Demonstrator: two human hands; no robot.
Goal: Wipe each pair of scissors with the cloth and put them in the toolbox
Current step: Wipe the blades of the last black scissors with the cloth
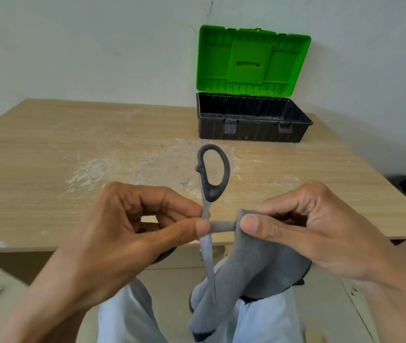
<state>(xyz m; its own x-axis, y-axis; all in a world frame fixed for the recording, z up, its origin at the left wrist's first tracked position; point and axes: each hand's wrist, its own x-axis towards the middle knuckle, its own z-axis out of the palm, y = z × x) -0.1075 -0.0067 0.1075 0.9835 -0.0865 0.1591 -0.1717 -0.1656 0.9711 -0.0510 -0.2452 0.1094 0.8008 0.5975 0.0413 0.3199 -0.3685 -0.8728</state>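
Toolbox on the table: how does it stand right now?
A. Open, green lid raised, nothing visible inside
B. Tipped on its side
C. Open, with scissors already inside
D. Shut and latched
A: the toolbox stands upright on the table with its green lid raised, and the visible part of its black interior shows nothing.

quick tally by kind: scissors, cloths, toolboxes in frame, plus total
Scissors: 1, held at the blades by the left hand, handle up
Cloth: 1, grey, pinched by the right hand
Toolbox: 1, black base, green lid open, on the table
Total: 3
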